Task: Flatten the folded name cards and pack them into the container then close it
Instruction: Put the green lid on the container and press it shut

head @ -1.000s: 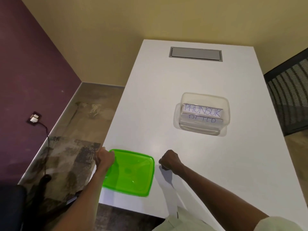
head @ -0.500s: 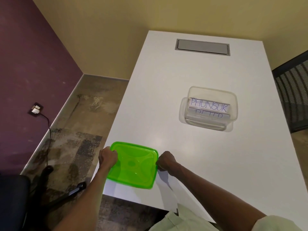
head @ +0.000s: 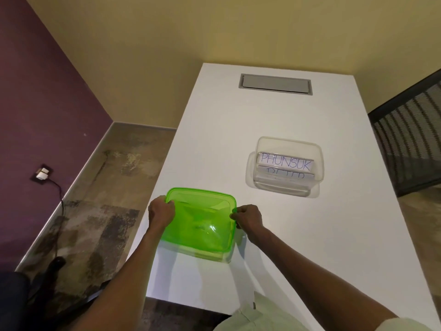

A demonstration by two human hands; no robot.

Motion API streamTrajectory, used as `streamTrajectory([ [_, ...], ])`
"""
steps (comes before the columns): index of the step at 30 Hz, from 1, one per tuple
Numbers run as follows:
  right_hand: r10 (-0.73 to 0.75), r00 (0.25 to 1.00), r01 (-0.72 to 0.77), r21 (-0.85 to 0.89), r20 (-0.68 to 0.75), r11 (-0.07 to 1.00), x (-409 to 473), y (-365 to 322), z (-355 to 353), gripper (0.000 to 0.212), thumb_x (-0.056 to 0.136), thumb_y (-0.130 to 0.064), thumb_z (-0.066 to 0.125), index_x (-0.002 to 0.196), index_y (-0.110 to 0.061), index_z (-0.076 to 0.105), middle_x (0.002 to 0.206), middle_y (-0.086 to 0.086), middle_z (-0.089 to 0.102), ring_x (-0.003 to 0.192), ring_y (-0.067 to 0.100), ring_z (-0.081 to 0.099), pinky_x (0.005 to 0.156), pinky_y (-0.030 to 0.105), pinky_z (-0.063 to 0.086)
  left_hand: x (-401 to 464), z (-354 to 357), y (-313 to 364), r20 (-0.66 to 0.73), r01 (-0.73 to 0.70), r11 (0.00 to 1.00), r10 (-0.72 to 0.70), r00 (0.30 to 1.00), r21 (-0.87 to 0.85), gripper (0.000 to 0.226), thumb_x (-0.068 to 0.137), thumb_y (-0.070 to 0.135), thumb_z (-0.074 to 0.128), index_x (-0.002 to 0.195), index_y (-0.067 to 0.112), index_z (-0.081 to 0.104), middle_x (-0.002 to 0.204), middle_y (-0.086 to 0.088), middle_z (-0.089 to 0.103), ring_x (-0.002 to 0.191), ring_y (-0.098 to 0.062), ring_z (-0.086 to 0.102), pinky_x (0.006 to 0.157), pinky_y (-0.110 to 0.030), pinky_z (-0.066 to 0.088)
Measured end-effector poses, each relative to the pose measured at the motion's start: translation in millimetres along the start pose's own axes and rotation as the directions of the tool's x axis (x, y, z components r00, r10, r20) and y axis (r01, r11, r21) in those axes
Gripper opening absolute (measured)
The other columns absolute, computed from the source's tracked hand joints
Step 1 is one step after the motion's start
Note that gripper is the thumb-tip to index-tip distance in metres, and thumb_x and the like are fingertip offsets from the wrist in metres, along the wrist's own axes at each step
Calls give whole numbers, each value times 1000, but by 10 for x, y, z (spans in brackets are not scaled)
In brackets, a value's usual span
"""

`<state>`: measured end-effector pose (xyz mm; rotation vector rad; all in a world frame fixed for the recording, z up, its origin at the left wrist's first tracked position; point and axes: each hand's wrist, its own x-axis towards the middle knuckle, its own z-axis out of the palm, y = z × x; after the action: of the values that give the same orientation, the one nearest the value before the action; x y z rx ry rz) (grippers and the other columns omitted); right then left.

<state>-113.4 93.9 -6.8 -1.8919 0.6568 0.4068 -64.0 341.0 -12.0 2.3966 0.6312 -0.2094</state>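
A socket (head: 42, 175) with a plugged cable sits on the purple wall. The left hand (head: 160, 210) grips the green lid's (head: 200, 223) left edge with curled fingers; the right hand (head: 247, 218) pinches its right edge. The lid is held just above the near part of the white table (head: 310, 235). Farther right stands the clear container (head: 288, 166), uncovered, with name cards (head: 285, 163) inside.
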Motion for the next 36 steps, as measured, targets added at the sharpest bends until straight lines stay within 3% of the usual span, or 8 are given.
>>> streamTrajectory([
  [3,-46,998,48,37,-47,998,34,-90,-254,21,74,-11,75,75,9,67,60,11,53,55,20,50,58,31,45,-47,18,336,-1,-26,999,26,1000,-32,43,90,19,62,123,-8,58,127,-28,59,120,-38,55,98,-40,42],
  [7,-110,987,119,69,-114,991,88,-239,-666,10,76,-11,75,68,-8,70,53,0,55,61,20,51,63,34,43,-104,75,795,-14,-61,990,60,998,-129,48,91,22,63,132,-2,54,133,-21,57,125,-34,52,104,-38,39],
  [13,-302,908,321,20,-290,947,99,-486,-1349,10,78,-15,72,69,-18,70,60,-8,60,61,12,54,57,24,40,-225,144,1465,-103,-86,910,48,994,-406,32,91,15,60,121,4,65,122,-14,66,115,-30,59,102,-40,45],
  [18,-488,787,482,-117,-377,868,18,-724,-1890,6,83,-16,69,84,-11,73,84,4,64,76,19,57,72,30,43,-337,210,1895,-70,-77,784,43,997,-616,23,89,8,50,91,14,72,97,-10,70,92,-25,65,89,-40,52],
  [26,-767,504,659,-397,-397,639,-82,-979,-2525,7,84,-4,67,88,-9,71,82,3,56,70,10,46,64,20,31,-396,239,2369,347,318,461,-24,938,-828,20,99,20,52,95,1,58,102,-17,58,81,-26,62,85,-39,52],
  [30,-821,413,719,-412,-395,560,-55,-974,-2679,9,84,0,68,89,-7,70,82,1,54,69,9,44,63,19,34,-440,163,2492,584,548,399,-37,811,-735,51,100,29,49,132,-9,39,125,-31,50,100,-43,62,76,-46,58],
  [33,-857,343,754,-432,-385,495,-31,-935,-2752,11,82,3,68,89,-6,69,82,1,52,70,10,45,63,20,35,-475,86,2558,738,704,297,4,674,-645,60,97,29,53,128,-21,40,109,-38,61,82,-42,70,62,-45,61],
  [36,-870,299,776,-431,-391,460,-3,-897,-2804,16,81,5,69,92,-5,70,83,4,54,72,15,50,62,23,39,-530,44,2619,765,741,215,48,642,-636,51,91,16,61,123,-21,46,98,-38,65,70,-42,72,57,-45,61],
])
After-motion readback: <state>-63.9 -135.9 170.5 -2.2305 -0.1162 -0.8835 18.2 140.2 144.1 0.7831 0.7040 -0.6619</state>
